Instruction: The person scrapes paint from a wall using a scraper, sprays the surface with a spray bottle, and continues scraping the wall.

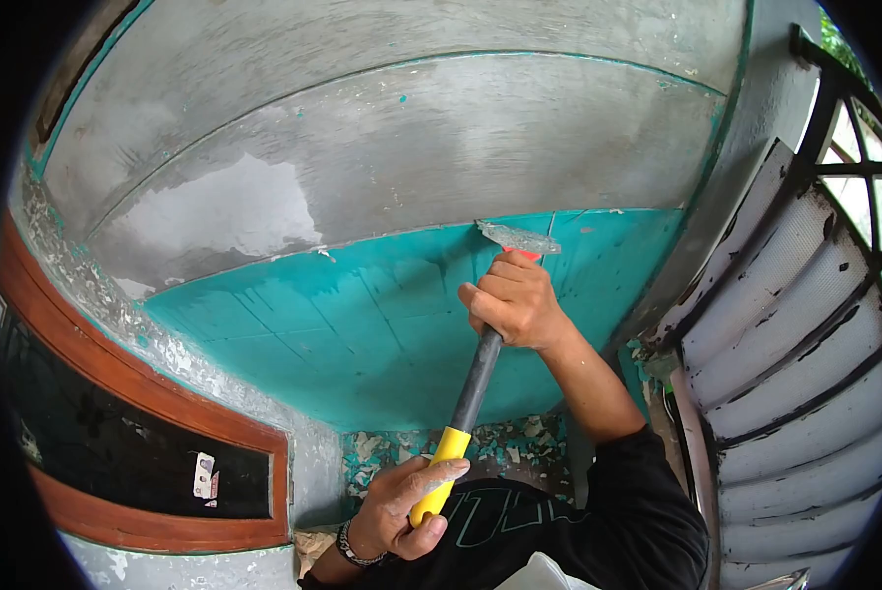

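A long-handled scraper (475, 379) slants across the middle, its wide blade (519, 238) against the wall at the upper edge of the turquoise paint (362, 320). My left hand (401, 506) is wrapped round the yellow grip at the handle's lower end. Higher up, just below the blade, my right hand (515, 303) is closed round the dark shaft. Bits of debris cover the blade. Above the turquoise area the wall is bare grey (441, 147), with a pale patch (234, 211) at the left.
A wooden-framed window (278, 482) is at the lower left. On the right stand a metal gate (805, 344) and a grey pillar (756, 118). Paint flakes (519, 447) litter the floor below the wall.
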`<state>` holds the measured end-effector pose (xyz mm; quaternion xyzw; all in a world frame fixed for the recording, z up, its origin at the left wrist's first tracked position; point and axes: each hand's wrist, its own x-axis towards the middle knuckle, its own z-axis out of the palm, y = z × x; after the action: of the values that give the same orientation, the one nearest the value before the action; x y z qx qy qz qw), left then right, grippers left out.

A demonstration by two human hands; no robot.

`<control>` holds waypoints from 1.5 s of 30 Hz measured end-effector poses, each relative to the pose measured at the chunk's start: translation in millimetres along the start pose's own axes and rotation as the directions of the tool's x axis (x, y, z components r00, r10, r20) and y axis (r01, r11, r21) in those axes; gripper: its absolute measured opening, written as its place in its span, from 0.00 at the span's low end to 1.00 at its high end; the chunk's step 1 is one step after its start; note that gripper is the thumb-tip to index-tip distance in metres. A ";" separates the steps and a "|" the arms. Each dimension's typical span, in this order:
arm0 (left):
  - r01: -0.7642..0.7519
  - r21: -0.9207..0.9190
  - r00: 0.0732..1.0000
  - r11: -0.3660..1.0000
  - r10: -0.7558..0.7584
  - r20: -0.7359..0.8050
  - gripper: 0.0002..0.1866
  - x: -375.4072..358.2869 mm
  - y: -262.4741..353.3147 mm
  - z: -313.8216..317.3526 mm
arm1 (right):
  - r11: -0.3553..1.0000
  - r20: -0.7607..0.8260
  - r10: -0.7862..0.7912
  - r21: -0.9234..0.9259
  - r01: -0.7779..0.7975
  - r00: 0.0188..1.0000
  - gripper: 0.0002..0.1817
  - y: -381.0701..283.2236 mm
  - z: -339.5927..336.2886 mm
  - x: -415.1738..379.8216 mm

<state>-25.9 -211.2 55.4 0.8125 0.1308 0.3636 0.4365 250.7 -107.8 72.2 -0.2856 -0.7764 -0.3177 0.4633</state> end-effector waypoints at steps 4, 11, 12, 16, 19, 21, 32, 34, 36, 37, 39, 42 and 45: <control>0.003 0.013 0.998 1.000 -0.003 0.063 0.31 2.5 -5.3 6.1 | 1.000 0.013 0.000 -0.016 0.001 1.000 0.12 5.4 -6.2 -9.3; -0.024 -0.027 0.991 0.999 0.027 0.134 0.32 15.5 -5.7 11.0 | 0.999 0.028 0.005 -0.042 -0.004 1.000 0.12 12.8 -23.1 -17.2; -0.012 -0.041 0.988 0.999 0.018 0.152 0.32 18.1 -6.3 11.8 | 0.998 0.037 0.011 -0.066 -0.009 0.999 0.13 14.1 -27.2 -19.7; -0.068 -0.031 0.976 0.997 0.074 0.207 0.32 30.4 -9.5 19.8 | 0.996 0.075 0.022 -0.090 -0.016 0.997 0.12 19.8 -41.0 -25.3; -0.122 -0.050 0.970 0.991 0.130 0.205 0.33 34.1 -12.6 26.1 | 0.997 0.082 0.008 -0.078 -0.002 0.997 0.12 23.0 -45.8 -24.8; -0.118 -0.072 0.970 0.990 0.131 0.203 0.34 35.3 -14.6 31.3 | 0.997 0.092 -0.005 -0.081 0.012 0.996 0.12 25.8 -50.7 -27.1; -0.097 -0.098 0.956 0.990 0.120 0.268 0.34 63.5 -17.7 76.3 | 0.995 0.055 0.014 -0.103 -0.009 0.998 0.14 52.1 -94.6 -57.7; -0.093 -0.115 0.953 0.989 0.122 0.277 0.35 67.9 -15.3 84.7 | 0.995 0.060 0.014 -0.101 -0.008 0.998 0.14 56.3 -103.0 -61.0; -0.105 -0.113 0.952 0.988 0.132 0.275 0.35 71.4 -14.0 91.0 | 0.995 0.077 0.003 -0.101 0.005 0.997 0.14 58.4 -109.1 -60.4; -0.113 -0.110 0.954 0.987 0.139 0.267 0.35 73.0 -13.9 93.9 | 0.995 0.077 0.004 -0.103 0.004 0.997 0.14 59.9 -111.3 -61.2; -0.101 -0.119 0.954 0.988 0.130 0.271 0.35 73.9 -15.5 98.6 | 0.996 0.065 -0.002 -0.089 0.008 0.998 0.14 61.9 -115.0 -63.6; -0.085 -0.129 0.952 0.988 0.119 0.283 0.35 79.3 -20.2 105.0 | 0.988 0.100 0.025 -0.156 -0.009 0.995 0.12 67.6 -127.2 -75.8; -0.092 -0.123 0.944 0.988 0.126 0.305 0.35 91.3 -23.5 112.6 | 0.981 0.083 0.057 -0.188 -0.041 0.995 0.13 71.4 -140.6 -83.9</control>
<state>120.0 -218.3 40.1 0.8412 -0.0047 0.2610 0.4736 413.3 -181.6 64.8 -0.3606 -0.7557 -0.3645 0.4074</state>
